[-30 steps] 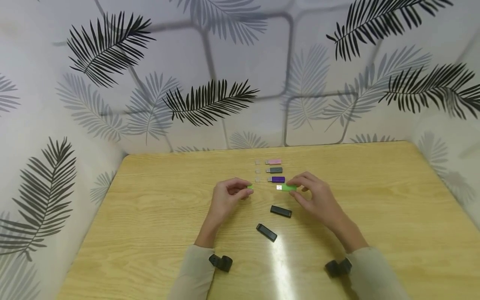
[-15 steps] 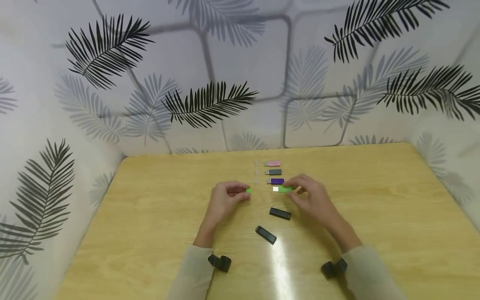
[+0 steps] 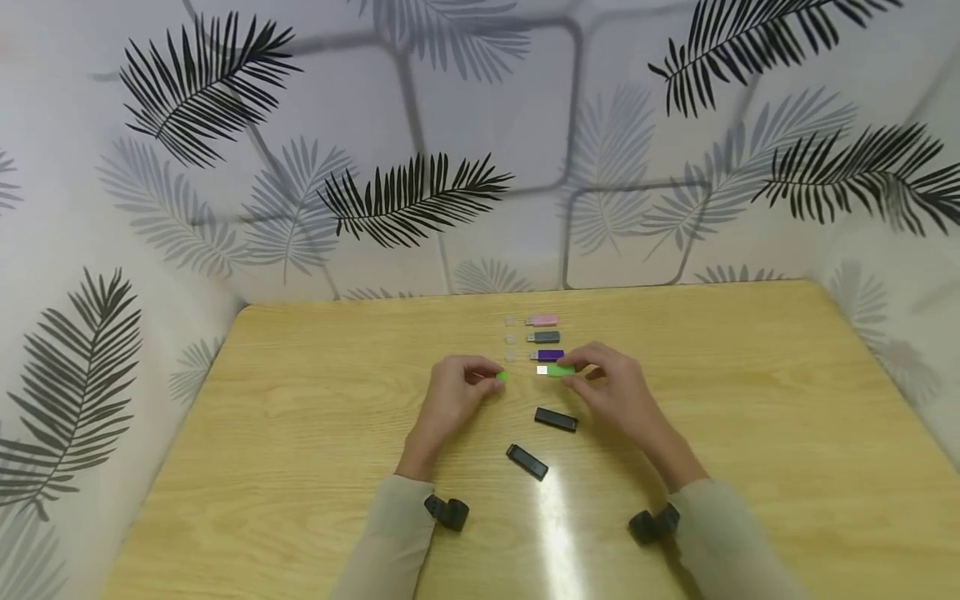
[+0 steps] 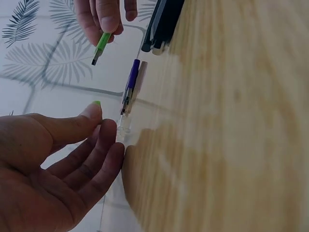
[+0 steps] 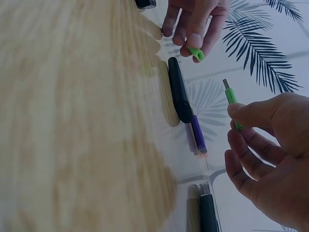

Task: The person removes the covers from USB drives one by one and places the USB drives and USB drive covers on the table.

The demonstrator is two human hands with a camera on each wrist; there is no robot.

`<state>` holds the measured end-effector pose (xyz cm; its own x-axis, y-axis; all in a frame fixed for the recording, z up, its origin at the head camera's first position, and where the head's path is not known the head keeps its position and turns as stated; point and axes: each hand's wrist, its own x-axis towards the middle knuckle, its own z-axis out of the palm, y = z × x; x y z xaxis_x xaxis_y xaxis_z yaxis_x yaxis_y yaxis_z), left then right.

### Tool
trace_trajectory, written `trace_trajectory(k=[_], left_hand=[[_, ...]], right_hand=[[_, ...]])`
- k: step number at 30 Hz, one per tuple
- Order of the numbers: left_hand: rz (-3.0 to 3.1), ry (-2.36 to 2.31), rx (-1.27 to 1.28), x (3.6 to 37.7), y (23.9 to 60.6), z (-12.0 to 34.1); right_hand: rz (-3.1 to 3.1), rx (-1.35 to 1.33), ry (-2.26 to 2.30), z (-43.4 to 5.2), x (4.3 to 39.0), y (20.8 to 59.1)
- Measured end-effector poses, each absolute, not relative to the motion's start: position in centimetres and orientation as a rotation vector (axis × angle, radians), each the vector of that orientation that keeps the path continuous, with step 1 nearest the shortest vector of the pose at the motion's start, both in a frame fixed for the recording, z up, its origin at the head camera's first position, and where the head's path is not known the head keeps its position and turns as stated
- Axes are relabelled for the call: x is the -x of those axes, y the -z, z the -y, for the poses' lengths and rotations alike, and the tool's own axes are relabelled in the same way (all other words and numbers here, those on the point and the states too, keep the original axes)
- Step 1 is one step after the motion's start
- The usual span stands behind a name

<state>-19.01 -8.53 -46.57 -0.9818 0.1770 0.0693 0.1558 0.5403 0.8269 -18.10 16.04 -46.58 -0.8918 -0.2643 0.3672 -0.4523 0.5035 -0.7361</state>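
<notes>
My left hand (image 3: 452, 393) pinches a small green cap (image 5: 196, 53) between thumb and fingertips; its hollow end shows in the right wrist view. Between the thumb and fingers of my right hand (image 3: 618, 385) is a green USB flash drive (image 3: 559, 370), its bare metal plug pointing left at the cap. A short gap separates plug and cap, and both are held up off the table. Just beyond the green drive lies a purple USB flash drive (image 3: 551, 356), uncapped. Two black USB flash drives (image 3: 556, 419) (image 3: 527, 462) lie nearer to me, between my forearms.
Behind the purple drive, a grey USB flash drive (image 3: 543, 337) and a pink one (image 3: 542, 320) line up, plugs facing left. Clear caps (image 3: 510, 338) stand in a column left of them. The wooden table (image 3: 300, 417) ends at a leaf-patterned wall covering (image 3: 495, 225).
My right hand has shifted left with the green drive, and its plug is now nearer the green cap. The left hand keeps its pinch on the cap. The lying drives stay put.
</notes>
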Motion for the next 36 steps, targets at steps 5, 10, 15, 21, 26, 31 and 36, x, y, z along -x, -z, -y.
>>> trace_trajectory(k=[5, 10, 15, 21, 26, 31, 36], left_hand=[[-2.788, -1.401, -0.271, 19.6, 46.7, 8.3], [-2.799, -1.303, -0.285, 20.0, 46.8, 7.9], [-2.833, -1.187, -0.273, 20.6, 46.9, 7.2], [-2.928, -0.979, -0.299, 20.9, 46.5, 6.4], [-2.958, -0.939, -0.300, 20.9, 46.3, 6.1], [-2.977, -0.953, -0.313, 20.8, 46.2, 6.1], [-2.974, -0.937, -0.326, 20.9, 46.3, 6.1]], right_hand=[[2.608, -0.588, -1.336, -15.5, 19.0, 47.0], [2.692, -0.527, -1.347, -15.3, 19.4, 47.6], [2.732, -0.489, -1.363, -15.2, 19.6, 47.7], [2.801, -0.451, -1.319, -15.0, 20.0, 47.5], [2.830, -0.444, -1.281, -15.0, 20.2, 47.4], [2.830, -0.458, -1.263, -14.9, 20.2, 47.3], [2.842, -0.459, -1.246, -14.8, 20.3, 47.4]])
